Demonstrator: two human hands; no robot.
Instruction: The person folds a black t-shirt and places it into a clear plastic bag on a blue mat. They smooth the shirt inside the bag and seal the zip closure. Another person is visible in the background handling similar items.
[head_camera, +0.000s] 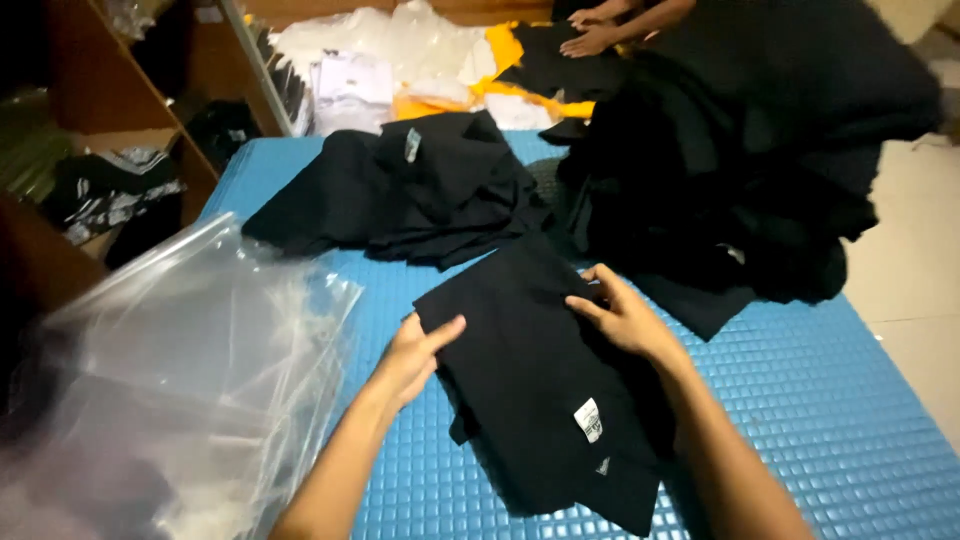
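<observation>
A folded black garment (530, 370) with a small white label lies on the blue padded mat (800, 400) in front of me. My left hand (412, 357) grips its left edge, thumb on top. My right hand (625, 315) rests flat on its upper right part, fingers spread and pressing the cloth.
A stack of clear plastic bags (190, 370) lies at the left. A crumpled black garment (420, 190) sits beyond, and a large heap of black clothes (740, 150) at the right. Another person's hands (590, 35) work on black and yellow cloth at the far end. Wooden shelves (90, 110) stand left.
</observation>
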